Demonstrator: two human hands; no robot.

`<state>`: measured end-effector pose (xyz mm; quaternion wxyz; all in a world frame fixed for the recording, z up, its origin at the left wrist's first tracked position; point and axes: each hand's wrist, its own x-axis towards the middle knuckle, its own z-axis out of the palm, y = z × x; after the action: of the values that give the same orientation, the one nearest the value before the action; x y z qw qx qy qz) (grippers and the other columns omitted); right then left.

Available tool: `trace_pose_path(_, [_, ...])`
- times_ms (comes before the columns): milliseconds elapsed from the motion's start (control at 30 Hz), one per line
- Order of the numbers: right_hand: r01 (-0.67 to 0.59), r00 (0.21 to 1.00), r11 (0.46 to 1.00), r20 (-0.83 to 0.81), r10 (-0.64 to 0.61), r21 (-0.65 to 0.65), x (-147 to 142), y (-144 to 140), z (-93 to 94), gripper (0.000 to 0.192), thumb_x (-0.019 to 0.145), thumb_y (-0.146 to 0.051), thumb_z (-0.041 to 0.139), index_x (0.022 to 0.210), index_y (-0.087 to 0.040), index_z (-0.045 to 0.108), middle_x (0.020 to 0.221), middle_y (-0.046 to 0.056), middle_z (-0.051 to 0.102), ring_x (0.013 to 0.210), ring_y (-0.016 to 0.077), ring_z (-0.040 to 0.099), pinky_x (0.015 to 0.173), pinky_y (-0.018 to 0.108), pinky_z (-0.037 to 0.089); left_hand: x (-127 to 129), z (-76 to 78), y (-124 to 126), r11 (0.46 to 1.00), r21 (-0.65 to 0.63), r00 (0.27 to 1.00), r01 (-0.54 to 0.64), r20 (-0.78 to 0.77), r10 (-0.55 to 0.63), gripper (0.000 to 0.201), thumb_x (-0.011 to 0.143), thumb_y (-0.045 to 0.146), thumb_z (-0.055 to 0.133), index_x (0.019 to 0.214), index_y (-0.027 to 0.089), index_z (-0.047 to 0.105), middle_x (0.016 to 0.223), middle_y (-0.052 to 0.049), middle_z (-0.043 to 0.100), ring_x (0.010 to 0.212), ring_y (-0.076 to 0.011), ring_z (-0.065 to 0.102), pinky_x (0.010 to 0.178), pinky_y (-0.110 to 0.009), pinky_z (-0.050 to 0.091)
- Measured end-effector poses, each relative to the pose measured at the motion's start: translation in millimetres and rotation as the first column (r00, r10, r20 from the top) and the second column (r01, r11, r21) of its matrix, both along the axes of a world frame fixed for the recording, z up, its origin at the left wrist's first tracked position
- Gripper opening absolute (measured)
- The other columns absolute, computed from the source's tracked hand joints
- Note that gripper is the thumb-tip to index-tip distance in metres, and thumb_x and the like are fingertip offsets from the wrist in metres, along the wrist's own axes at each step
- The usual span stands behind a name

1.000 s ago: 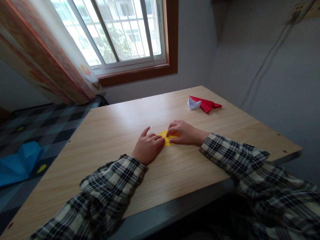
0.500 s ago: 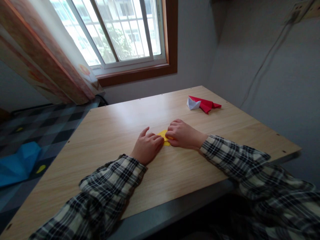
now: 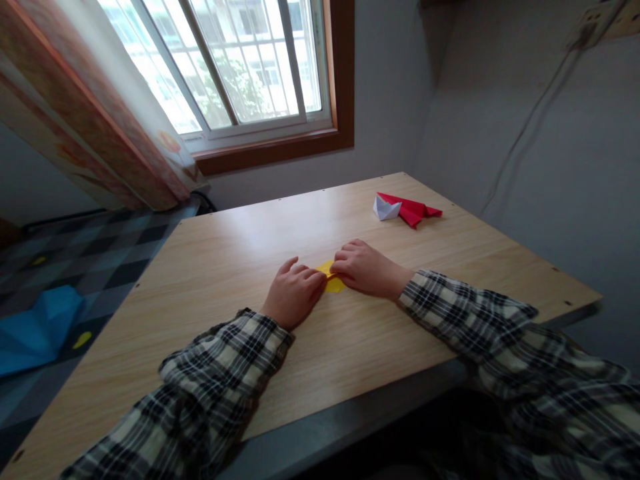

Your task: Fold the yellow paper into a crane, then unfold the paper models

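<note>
A small piece of yellow paper (image 3: 335,285) lies on the wooden table between my hands, its sides hidden under my fingers. My left hand (image 3: 296,293) grips the paper's left side with fingertips pressed together, the index finger lifted away. From the other side, my right hand (image 3: 367,268) pinches the paper with curled fingers. A crease or raised edge runs across the paper between my fingertips. Further back on the right sit a white folded paper boat (image 3: 387,208) and a red folded paper plane (image 3: 414,209), close together.
The light wooden tabletop (image 3: 240,240) has its near edge just in front of my body. At left, a blue folded paper (image 3: 40,327) rests on a checked cloth (image 3: 125,253) below table height. A window (image 3: 240,67) and a curtain (image 3: 100,100) are behind.
The fingers of my right hand have shifted slightly on the yellow paper, and more of its near part shows below my fingertips. My left hand stays nearly where it was.
</note>
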<state>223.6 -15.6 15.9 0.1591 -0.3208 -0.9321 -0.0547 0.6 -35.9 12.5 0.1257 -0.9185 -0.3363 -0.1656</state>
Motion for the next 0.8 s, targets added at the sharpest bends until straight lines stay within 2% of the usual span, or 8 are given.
trace_pose_path(233, [0.026,1.000,1.000,-0.010,-0.026,0.007,-2.5,1.2,-1.8,0.018,0.096,-0.020,0.056,0.092,-0.016,0.073,0.094,0.008,0.072,0.092,0.0218,0.056,0.088,0.036,0.032,0.9,0.5,-1.0,1.000,0.003,0.999,-0.008,0.054,0.007,0.024,0.102,0.029,0.046,0.096,0.022,0.069,0.088,-0.003,0.076,0.084,-0.0203,0.070,0.099,-0.047,0.047])
trace_pose_path(333, [0.060,0.998,0.998,-0.018,-0.060,0.000,-2.4,1.4,-1.0,0.018,0.097,-0.021,0.056,0.093,-0.016,0.072,0.096,0.008,0.073,0.092,0.0221,0.056,0.087,0.036,0.031,1.7,1.2,-2.7,0.999,0.039,0.996,0.005,0.088,-0.008,0.020,0.099,0.029,0.051,0.109,0.021,0.068,0.106,-0.005,0.076,0.099,-0.0234,0.068,0.103,-0.048,0.045])
trace_pose_path(400, [0.088,0.995,0.996,-0.053,-0.089,-0.009,-1.4,2.8,-2.2,0.018,0.098,-0.021,0.055,0.093,-0.015,0.071,0.096,0.008,0.073,0.092,0.0220,0.055,0.086,0.035,0.031,2.5,1.4,-3.6,0.998,0.067,0.993,-0.004,0.119,-0.004,0.025,0.098,0.031,0.054,0.118,0.020,0.065,0.119,-0.008,0.073,0.109,-0.0260,0.065,0.106,-0.050,0.043])
trace_pose_path(500, [0.101,0.987,0.994,-0.122,-0.104,-0.030,0.9,6.0,-5.5,0.018,0.099,-0.021,0.054,0.094,-0.016,0.070,0.094,0.008,0.072,0.091,0.0215,0.055,0.085,0.035,0.031,3.1,0.3,-3.3,0.997,0.074,0.990,-0.025,0.140,0.014,0.036,0.095,0.041,0.060,0.124,0.020,0.063,0.125,-0.010,0.070,0.113,-0.0286,0.062,0.107,-0.052,0.043])
trace_pose_path(567, [0.081,0.983,0.996,-0.159,-0.086,-0.036,2.0,7.1,-6.8,0.018,0.099,-0.021,0.053,0.096,-0.016,0.070,0.094,0.008,0.072,0.091,0.0215,0.054,0.086,0.035,0.031,2.7,-1.1,-2.1,0.997,0.075,0.990,-0.035,0.137,0.025,0.039,0.094,0.044,0.062,0.124,0.020,0.063,0.125,-0.010,0.070,0.111,-0.0290,0.063,0.104,-0.052,0.045])
trace_pose_path(667, [0.028,0.982,0.999,-0.185,-0.032,-0.026,2.0,5.9,-6.4,0.019,0.099,-0.020,0.051,0.097,-0.016,0.069,0.095,0.008,0.071,0.094,0.0222,0.054,0.089,0.036,0.032,1.4,-2.4,-0.9,0.997,0.063,0.991,-0.051,0.125,0.043,0.032,0.095,0.038,0.060,0.120,0.019,0.063,0.121,-0.010,0.072,0.104,-0.0275,0.067,0.096,-0.047,0.050])
trace_pose_path(800, [-0.036,0.980,0.999,-0.197,0.032,-0.018,0.5,2.6,-4.5,0.022,0.100,-0.021,0.048,0.095,-0.017,0.069,0.095,0.008,0.071,0.094,0.0223,0.054,0.093,0.037,0.032,0.5,-1.7,-2.5,0.997,0.024,0.994,-0.074,0.088,0.072,0.022,0.099,0.034,0.053,0.111,0.021,0.065,0.092,-0.005,0.077,0.081,-0.0224,0.070,0.079,-0.039,0.053])
